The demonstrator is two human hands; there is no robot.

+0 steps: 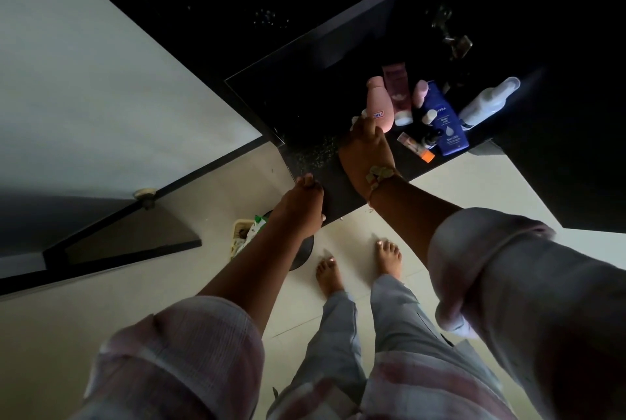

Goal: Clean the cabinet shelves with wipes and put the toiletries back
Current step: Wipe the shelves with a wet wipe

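A dark cabinet shelf point(305, 108) lies below me. At its right end stands a cluster of toiletries: a pink bottle point(379, 102), a maroon tube point(396, 86), a blue Nivea bottle point(445, 123), a white bottle point(486, 102) and a small orange-capped tube point(418, 148). My right hand point(366, 152) rests on the shelf with its fingertips against the foot of the pink bottle, pressing a white wipe point(355, 120), of which only a scrap shows. My left hand point(305, 204) is curled over the shelf's front edge.
An open cabinet door point(101, 108) with a round knob point(145, 196) stretches out at the left. On the tiled floor under my left arm sit a pale basket point(241, 233) with a packet in it and a dark round bin point(302, 252). My bare feet stand just behind them.
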